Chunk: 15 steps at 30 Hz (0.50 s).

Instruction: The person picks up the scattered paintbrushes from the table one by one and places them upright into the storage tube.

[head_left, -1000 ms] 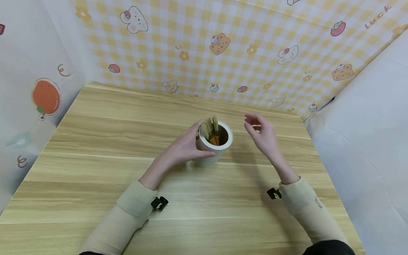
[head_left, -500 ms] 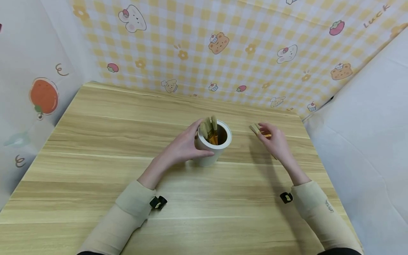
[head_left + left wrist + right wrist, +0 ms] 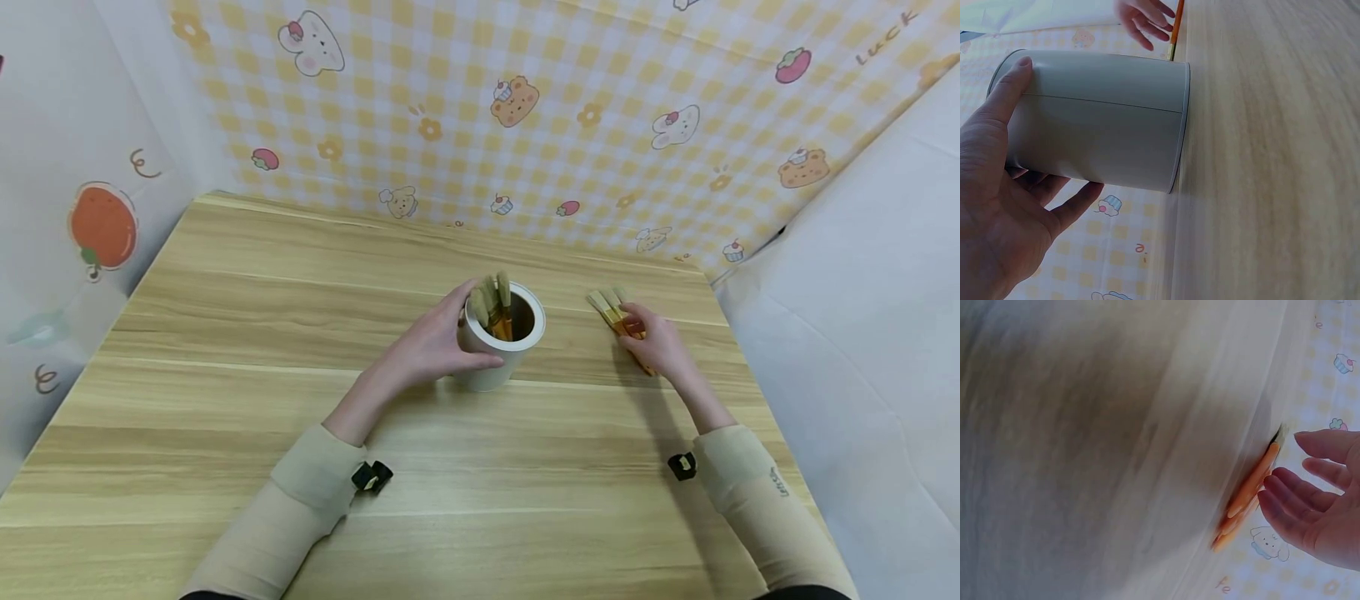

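My left hand [image 3: 427,343] grips a pale cylindrical container [image 3: 487,371] that stands upright on the table. Several paintbrushes [image 3: 492,305] stand in it, bristles up, leaning to its left side. In the left wrist view the thumb lies along one side of the container [image 3: 1097,122] and the fingers along the other. At the right, my right hand [image 3: 658,343] hovers over more paintbrushes [image 3: 609,312] lying on the table with bristles pointing away. The right wrist view shows its fingertips loosely bent right beside the orange handles [image 3: 1244,497], with space between thumb and fingers.
The wood-grain table [image 3: 420,517] meets a yellow checked cloth [image 3: 450,108] at the back. White sheeting [image 3: 862,317] bounds the right side, and a printed white cloth [image 3: 52,250] the left.
My right hand has moved right and toward me, away from the container to the brushes on the table, whose bristles now show. My left hand still grips the container.
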Each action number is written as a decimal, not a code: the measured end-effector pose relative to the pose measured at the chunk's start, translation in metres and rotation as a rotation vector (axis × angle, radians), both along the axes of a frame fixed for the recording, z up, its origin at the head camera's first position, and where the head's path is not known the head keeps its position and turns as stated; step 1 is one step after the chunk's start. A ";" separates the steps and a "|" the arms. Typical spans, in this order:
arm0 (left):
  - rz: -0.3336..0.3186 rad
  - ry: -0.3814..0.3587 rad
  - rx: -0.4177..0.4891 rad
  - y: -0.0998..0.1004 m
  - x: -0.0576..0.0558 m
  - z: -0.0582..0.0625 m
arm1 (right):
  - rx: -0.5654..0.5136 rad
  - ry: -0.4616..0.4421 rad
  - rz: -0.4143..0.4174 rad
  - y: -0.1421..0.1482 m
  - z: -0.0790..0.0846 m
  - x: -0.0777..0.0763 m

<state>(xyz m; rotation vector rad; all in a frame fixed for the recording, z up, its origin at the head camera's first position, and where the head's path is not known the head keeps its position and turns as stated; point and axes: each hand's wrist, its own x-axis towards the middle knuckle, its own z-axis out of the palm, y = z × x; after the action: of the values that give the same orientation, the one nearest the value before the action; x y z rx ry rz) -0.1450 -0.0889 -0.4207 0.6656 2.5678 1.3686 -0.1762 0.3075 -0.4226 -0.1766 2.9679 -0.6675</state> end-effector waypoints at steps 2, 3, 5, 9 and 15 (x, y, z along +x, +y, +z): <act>0.000 0.000 0.000 0.000 0.000 0.000 | 0.003 0.001 0.013 0.001 -0.002 -0.001; -0.001 0.001 0.000 0.000 0.000 -0.001 | 0.005 0.005 0.020 0.002 -0.003 -0.001; -0.001 0.006 -0.001 0.000 0.000 0.000 | 0.011 0.013 0.030 0.003 -0.004 -0.002; -0.001 0.009 0.001 0.000 0.000 0.001 | 0.039 0.033 0.049 0.003 -0.006 -0.003; 0.003 0.006 -0.009 0.000 0.000 0.000 | 0.102 0.045 0.061 0.002 -0.008 -0.004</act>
<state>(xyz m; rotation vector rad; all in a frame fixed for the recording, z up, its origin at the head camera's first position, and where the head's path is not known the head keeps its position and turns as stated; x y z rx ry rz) -0.1453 -0.0891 -0.4208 0.6664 2.5786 1.3576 -0.1805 0.3090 -0.4309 -0.2762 3.0166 -0.5100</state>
